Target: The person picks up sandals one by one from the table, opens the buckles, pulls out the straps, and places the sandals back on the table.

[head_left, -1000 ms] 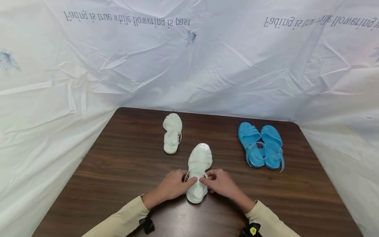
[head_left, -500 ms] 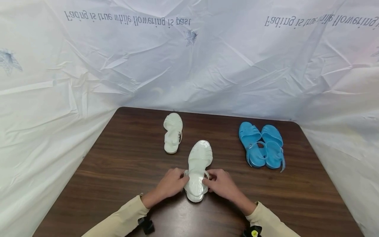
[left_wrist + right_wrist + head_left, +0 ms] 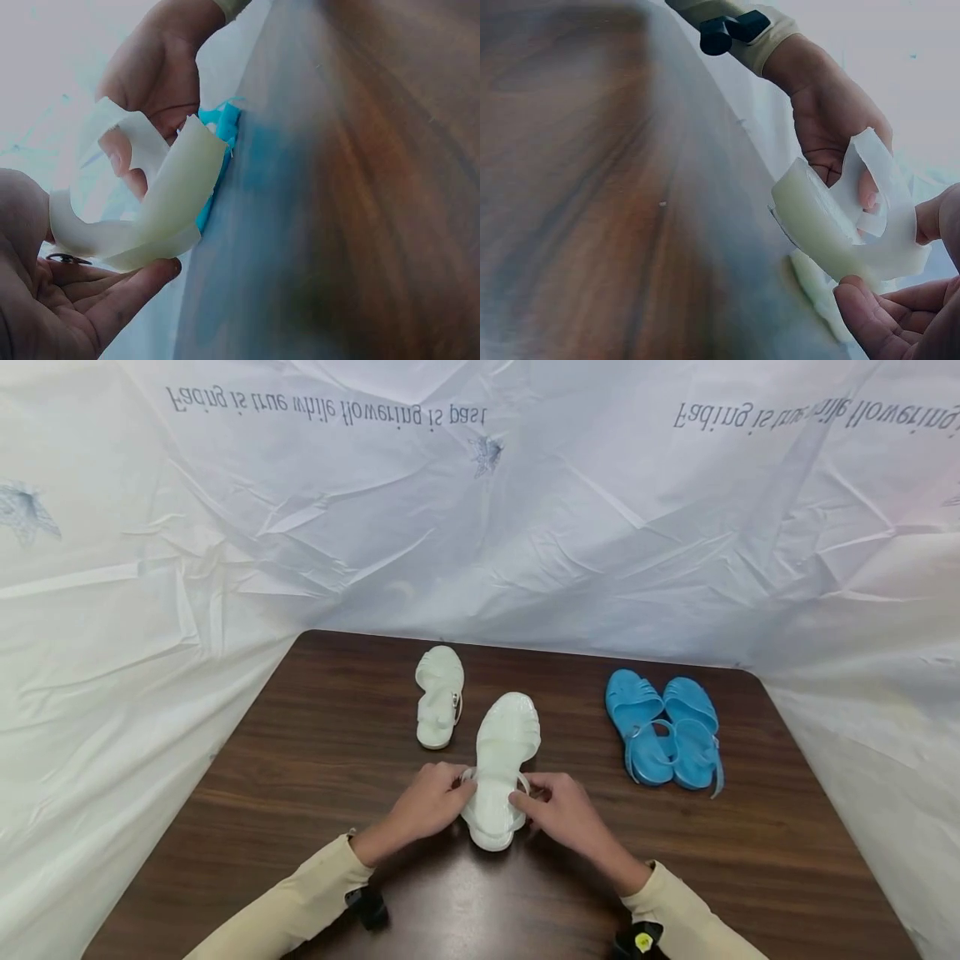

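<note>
A white jelly sandal (image 3: 498, 777) is held between both hands near the middle of the table, its toe pointing away from me. My left hand (image 3: 432, 802) pinches its left side by the heel strap, thumb on top. On the opposite side my right hand (image 3: 558, 810) grips the strap and edge with thumb and fingers. In the left wrist view the raised heel of the sandal (image 3: 180, 180) shows above the tabletop, fingers under its side. The right wrist view shows the strap of the sandal (image 3: 900, 217) looping up from the heel.
Another white sandal (image 3: 435, 722) lies farther back, left of the held one. A pair of blue sandals (image 3: 648, 760) sits side by side at the right rear of the brown wooden table (image 3: 315, 718). A white printed sheet (image 3: 450, 527) hangs behind and around it.
The sandal has moved up and away from me, along with both hands. My left thumb has shifted from its middle to its left edge. The other sandals stay put.
</note>
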The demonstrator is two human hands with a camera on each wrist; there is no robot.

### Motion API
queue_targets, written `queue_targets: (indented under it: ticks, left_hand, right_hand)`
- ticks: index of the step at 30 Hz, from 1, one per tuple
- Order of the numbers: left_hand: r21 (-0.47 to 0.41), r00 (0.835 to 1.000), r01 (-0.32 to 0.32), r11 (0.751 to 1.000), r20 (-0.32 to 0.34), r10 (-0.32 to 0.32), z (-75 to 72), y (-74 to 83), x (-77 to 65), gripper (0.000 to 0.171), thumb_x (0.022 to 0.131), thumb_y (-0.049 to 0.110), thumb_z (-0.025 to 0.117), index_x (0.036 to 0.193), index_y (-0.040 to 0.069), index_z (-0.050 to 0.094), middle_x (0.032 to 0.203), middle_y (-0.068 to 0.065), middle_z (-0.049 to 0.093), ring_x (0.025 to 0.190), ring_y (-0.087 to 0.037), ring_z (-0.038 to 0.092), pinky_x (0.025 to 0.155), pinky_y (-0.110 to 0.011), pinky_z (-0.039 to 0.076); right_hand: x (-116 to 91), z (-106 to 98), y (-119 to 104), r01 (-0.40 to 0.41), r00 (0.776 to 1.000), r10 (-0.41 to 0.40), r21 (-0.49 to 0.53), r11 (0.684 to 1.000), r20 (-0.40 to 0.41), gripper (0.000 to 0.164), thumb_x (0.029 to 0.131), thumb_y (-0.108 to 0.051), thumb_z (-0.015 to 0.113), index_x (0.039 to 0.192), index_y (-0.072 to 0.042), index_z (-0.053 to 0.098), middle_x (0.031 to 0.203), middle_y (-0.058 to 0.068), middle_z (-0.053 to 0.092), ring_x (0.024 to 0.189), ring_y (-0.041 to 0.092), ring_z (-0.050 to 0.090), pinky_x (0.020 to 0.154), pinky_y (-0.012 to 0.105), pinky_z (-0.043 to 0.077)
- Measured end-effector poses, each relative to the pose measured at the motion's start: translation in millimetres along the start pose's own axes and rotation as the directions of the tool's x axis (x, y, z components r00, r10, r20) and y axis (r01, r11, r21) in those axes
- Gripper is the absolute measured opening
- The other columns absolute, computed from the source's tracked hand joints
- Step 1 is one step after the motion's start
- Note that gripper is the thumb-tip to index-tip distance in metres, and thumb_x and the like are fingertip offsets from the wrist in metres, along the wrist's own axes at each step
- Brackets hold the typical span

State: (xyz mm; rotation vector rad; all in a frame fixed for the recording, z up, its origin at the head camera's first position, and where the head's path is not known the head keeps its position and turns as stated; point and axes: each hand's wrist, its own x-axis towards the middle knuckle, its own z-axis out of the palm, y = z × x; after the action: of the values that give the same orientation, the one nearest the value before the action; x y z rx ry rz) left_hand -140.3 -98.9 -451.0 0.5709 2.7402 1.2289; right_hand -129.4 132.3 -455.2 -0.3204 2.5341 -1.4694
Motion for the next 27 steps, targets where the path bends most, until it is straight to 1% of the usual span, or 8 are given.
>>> queue_targets:
  ticks: [3,6,8,10,12,16,19,27]
  left_hand:
    - [0.005,0.999,-0.015,1.000,-0.035,0.015,-8.2,-0.7,3.5,0.027,0.101,0.016,0.054,0.079,0.015,0.069,0.058,0.011,0.041,0.051,-0.003,0.038,0.054,-0.023,0.039]
    - [-0.019,0.998,-0.012,1.000,-0.062,0.011,-16.9,-2.5,6.3,0.025,0.100,0.017,0.056,0.104,0.010,0.079,0.062,0.006,0.056,0.050,-0.003,0.036,0.053,-0.022,0.037]
    - [-0.037,0.997,-0.003,0.999,-0.080,0.000,-23.0,-3.6,8.1,0.028,0.100,0.018,0.056,0.114,0.010,0.078,0.080,-0.001,0.073,0.048,-0.004,0.031,0.051,-0.022,0.034]
    - [-0.047,0.995,0.006,0.999,-0.102,-0.011,-29.3,-3.8,10.3,0.027,0.100,0.019,0.057,0.114,0.011,0.079,0.100,-0.003,0.077,0.051,-0.004,0.033,0.052,-0.023,0.034]
    - [-0.050,0.991,0.021,0.999,-0.128,-0.028,-35.7,-3.9,11.9,0.025,0.100,0.021,0.058,0.108,0.013,0.080,0.101,-0.002,0.077,0.053,-0.006,0.036,0.053,-0.024,0.035]
    - [-0.041,0.985,0.061,0.997,-0.159,-0.067,-48.5,-4.3,15.1,0.026,0.101,0.025,0.057,0.088,0.011,0.075,0.066,0.002,0.054,0.057,-0.011,0.043,0.055,-0.028,0.039]
    - [-0.029,0.982,0.089,0.996,-0.167,-0.093,-57.5,-6.1,17.5,0.029,0.103,0.027,0.054,0.082,0.011,0.067,0.064,0.002,0.047,0.060,-0.015,0.047,0.058,-0.030,0.042]
    - [-0.070,0.970,0.125,0.990,-0.202,-0.137,-79.6,-18.1,21.5,0.037,0.107,0.030,0.046,0.102,0.007,0.074,0.064,-0.005,0.050,0.055,-0.020,0.044,0.057,-0.035,0.040]
  right_hand:
    - [4.2,-1.6,-6.5,0.010,1.000,-0.010,0.001,1.000,-0.010,0.035,0.094,-0.025,0.074,0.120,-0.001,0.073,0.074,0.001,0.073,0.059,0.022,0.069,0.054,0.029,0.053]
    - [9.3,-2.3,-14.4,0.018,1.000,-0.018,0.010,1.000,-0.012,0.035,0.095,-0.025,0.074,0.121,-0.002,0.073,0.075,0.002,0.074,0.062,0.027,0.071,0.056,0.031,0.055]
    - [13.3,-2.9,-20.2,0.025,1.000,-0.025,0.021,0.999,-0.014,0.035,0.094,-0.025,0.074,0.121,-0.002,0.073,0.076,0.003,0.074,0.065,0.031,0.072,0.057,0.031,0.056]
    - [18.1,-3.6,-26.4,0.032,0.999,-0.032,0.030,0.999,-0.017,0.035,0.094,-0.024,0.073,0.122,-0.002,0.073,0.078,0.004,0.075,0.066,0.033,0.072,0.058,0.032,0.058]
    - [23.6,-4.1,-32.5,0.039,0.999,-0.038,0.042,0.998,-0.016,0.036,0.095,-0.025,0.073,0.123,-0.003,0.073,0.079,0.005,0.075,0.067,0.035,0.072,0.059,0.033,0.058]
    - [36.6,-3.2,-43.1,0.055,0.998,-0.055,0.078,0.995,0.001,0.038,0.096,-0.028,0.072,0.123,-0.003,0.072,0.079,0.006,0.075,0.071,0.037,0.073,0.063,0.037,0.060]
    - [47.7,-0.2,-50.6,0.064,0.998,-0.065,0.101,0.993,0.011,0.037,0.097,-0.029,0.072,0.121,-0.001,0.073,0.078,0.008,0.074,0.072,0.037,0.073,0.064,0.040,0.061]
    - [77.3,13.2,-68.6,0.053,0.998,-0.056,0.107,0.993,0.025,0.033,0.097,-0.030,0.071,0.116,-0.003,0.075,0.075,0.007,0.070,0.076,0.036,0.072,0.066,0.041,0.061]
